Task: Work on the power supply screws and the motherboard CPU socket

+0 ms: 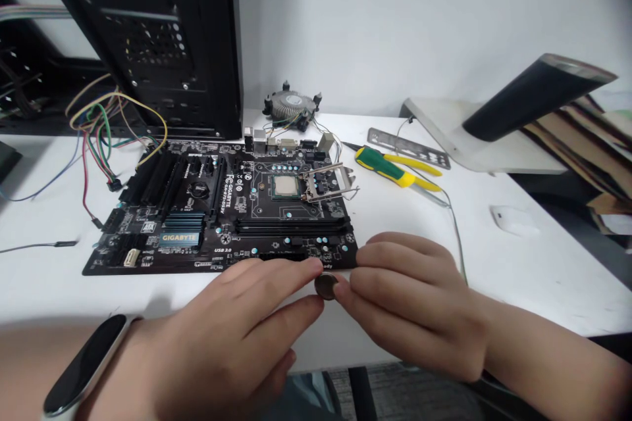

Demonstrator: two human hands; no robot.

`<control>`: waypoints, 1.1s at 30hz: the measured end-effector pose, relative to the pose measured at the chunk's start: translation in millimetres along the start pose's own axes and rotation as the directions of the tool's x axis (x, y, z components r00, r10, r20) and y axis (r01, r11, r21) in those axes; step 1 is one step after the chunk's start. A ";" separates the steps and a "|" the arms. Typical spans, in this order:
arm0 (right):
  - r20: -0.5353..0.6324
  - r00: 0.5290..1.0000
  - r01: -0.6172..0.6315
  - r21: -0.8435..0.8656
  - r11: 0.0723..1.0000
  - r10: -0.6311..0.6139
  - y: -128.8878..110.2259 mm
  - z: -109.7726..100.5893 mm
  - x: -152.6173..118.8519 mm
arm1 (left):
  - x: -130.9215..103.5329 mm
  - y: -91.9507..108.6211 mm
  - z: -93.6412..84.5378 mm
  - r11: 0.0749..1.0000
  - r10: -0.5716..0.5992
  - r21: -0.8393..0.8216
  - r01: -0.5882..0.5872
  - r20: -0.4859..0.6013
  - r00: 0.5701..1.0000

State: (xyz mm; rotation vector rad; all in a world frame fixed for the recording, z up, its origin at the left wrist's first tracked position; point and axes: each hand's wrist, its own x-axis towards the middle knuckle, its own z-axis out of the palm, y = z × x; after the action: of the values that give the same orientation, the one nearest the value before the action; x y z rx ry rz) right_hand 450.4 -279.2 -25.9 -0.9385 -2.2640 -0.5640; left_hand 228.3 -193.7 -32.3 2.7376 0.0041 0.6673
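A small round metal disc, like a coin cell (326, 285), is held between my two hands just off the front edge of the black motherboard (257, 237). My left hand (247, 329) grips its left side between fingertips. The fingers of my right hand (415, 302) are curled, with a fingertip pressed on the disc's right side. On the board, the processor (285, 187) sits in its socket, and the metal socket bracket (330, 183) stands raised beside it. A round battery holder (198, 191) is on the board's left half.
Behind the board stand a black computer case (162, 33) and a cooler fan (292, 108). Loose wires (103, 125) hang at the left. Green-yellow pliers (390, 168), a metal I/O plate (409, 147) and a monitor stand (528, 99) lie to the right.
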 end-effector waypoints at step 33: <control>0.135 0.989 -0.067 0.058 0.996 0.059 0.6 1.5 5.8 | -1.1 -0.4 -0.4 1.000 -0.015 0.013 0.015 0.013 1.000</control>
State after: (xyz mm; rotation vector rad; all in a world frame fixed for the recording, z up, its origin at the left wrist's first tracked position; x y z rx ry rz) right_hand 447.1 -275.2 -23.0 -1.0401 -2.3463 -0.4108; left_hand 227.2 -193.3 -32.6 2.7519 0.0260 0.6479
